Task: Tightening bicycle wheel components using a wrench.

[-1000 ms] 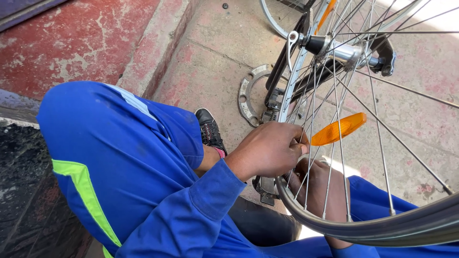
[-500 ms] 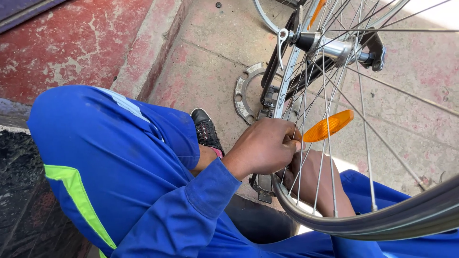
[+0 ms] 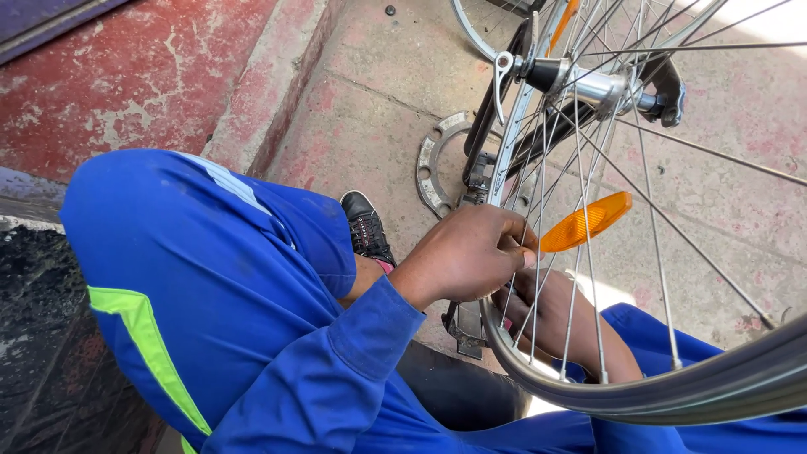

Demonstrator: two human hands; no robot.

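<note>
Left hand (image 3: 471, 252) clenched on spokes (image 3: 538, 202) beside orange reflector (image 3: 586, 221), near lower wheel rim (image 3: 588, 395); right hand (image 3: 559, 315) seen behind spokes, grip cannot be told (half hidden). Fingers could be pinched if wheel turned. Hub (image 3: 588, 84), metal ring (image 3: 433, 164) on concrete floor (image 3: 378, 101), black shoe (image 3: 367, 227) crowded close

The left hand (image 3: 466, 252) reached across the body, knuckles up, fingers curled in tight with the fingertips pinched together at the front. Its forearm ran up from the lower middle of the view, sleeved in blue to the wrist. The right hand (image 3: 551, 307) sat just below and behind it, back of the hand showing, fingers tucked out of sight beneath the left.
</note>
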